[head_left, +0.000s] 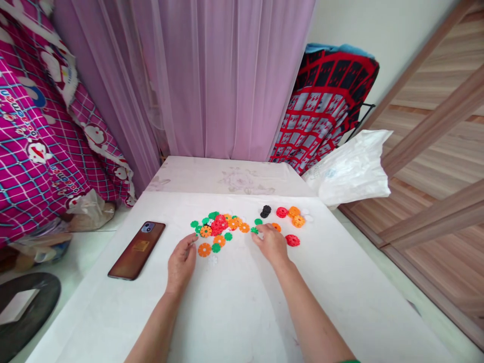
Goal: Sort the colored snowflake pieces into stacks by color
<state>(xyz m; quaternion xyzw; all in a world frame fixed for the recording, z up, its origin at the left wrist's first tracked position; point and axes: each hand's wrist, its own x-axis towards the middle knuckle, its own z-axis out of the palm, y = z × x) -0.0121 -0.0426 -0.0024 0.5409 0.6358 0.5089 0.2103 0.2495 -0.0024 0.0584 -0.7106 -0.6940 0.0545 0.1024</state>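
Several plastic snowflake discs in green, orange and red (219,227) lie scattered on a white table (242,302). A smaller group of black, red, orange and white discs (289,214) sits to the right. My left hand (181,264) rests on the table with its fingers curled, fingertips close to an orange disc (204,249). My right hand (270,244) lies palm down, its fingertips pinching at a green disc (254,230). A red disc (292,240) lies just right of that hand.
A phone (136,250) lies face down at the table's left. A white plastic bag (351,169) sits at the right rear corner. Pink curtains hang behind, a patterned blanket is at the left, a wooden floor at the right.
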